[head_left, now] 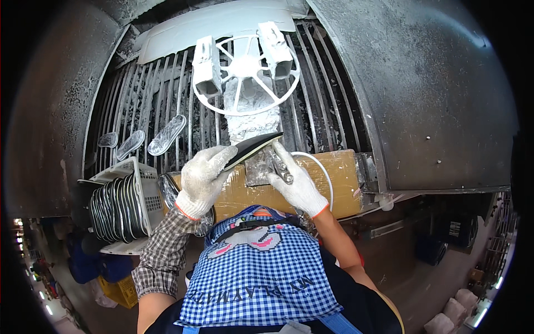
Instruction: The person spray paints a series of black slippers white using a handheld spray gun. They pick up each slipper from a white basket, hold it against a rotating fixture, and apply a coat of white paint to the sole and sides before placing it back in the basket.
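Observation:
In a white glove, my left hand is closed around the near end of a dark shoe sole with a pale edge. The sole is tilted, its far tip pointing up and right. My right hand, gloved too, grips a metal spray gun, partly hidden by the fingers. Its forefinger reaches up to the sole's far end; whether it touches cannot be made out. Beyond the hands stands a white-coated spoked wheel, bearing two white hollow blocks on its left and right.
Metal bars span the booth between dark side walls. Clear insole-shaped pieces lie on the bars at left. A white crate holds several dark soles. A tape-covered board forms the near edge; a white hose loops over it.

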`<state>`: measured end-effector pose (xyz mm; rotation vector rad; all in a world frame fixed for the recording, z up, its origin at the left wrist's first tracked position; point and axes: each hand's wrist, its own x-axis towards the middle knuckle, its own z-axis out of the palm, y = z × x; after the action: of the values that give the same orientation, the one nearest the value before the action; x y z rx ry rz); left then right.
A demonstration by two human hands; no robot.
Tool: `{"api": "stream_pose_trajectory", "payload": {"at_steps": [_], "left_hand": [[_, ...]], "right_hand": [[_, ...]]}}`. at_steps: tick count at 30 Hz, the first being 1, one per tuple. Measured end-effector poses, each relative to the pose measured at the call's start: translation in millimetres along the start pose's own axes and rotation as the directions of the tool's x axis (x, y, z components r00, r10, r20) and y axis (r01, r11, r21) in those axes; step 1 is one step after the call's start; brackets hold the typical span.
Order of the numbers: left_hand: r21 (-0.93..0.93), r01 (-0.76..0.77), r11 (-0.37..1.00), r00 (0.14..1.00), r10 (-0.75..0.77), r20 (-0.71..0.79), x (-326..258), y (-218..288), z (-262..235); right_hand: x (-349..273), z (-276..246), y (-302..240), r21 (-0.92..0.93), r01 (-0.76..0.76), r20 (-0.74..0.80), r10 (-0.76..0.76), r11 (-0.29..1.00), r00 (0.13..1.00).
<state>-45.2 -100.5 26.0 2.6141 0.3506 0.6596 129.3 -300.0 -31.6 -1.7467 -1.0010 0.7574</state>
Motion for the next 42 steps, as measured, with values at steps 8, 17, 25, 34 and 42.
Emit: {"api": "stream_pose_trajectory", "payload": {"at_steps": [8,17,25,34,42], "left_hand": [[0.010,-0.078,0.997,0.996,0.078,-0.041,7,7,13],[-0.183,0.086,0.979,0.992,-0.101,-0.076,-1,1,36],[-0.826,0.503,-0.255,0.562,-0.630,0.536,-16,-16,44],[-0.768,0.434,-0.472,0.470,-0.608,0.639,-24,-13,66],[-0.778,0.431,-0.458,0.513,-0.584,0.629,-31,-18,76]], "right_hand": [[-1,2,-31,-0.055,-0.063,0.197,0.073,0.996,0.978],[-6,-1,-21,-0.019,-0.018,0.018,0.019,1.000,1.000],[-31,-34,34,0.095,-0.166,-0.329,0.188,0.982,0.926],[-34,-14,10,-0.024,-0.136,-0.134,0.132,0.990,0.982],[-21,-2,1,-0.091,-0.107,-0.069,0.101,0.990,0.993]]}}
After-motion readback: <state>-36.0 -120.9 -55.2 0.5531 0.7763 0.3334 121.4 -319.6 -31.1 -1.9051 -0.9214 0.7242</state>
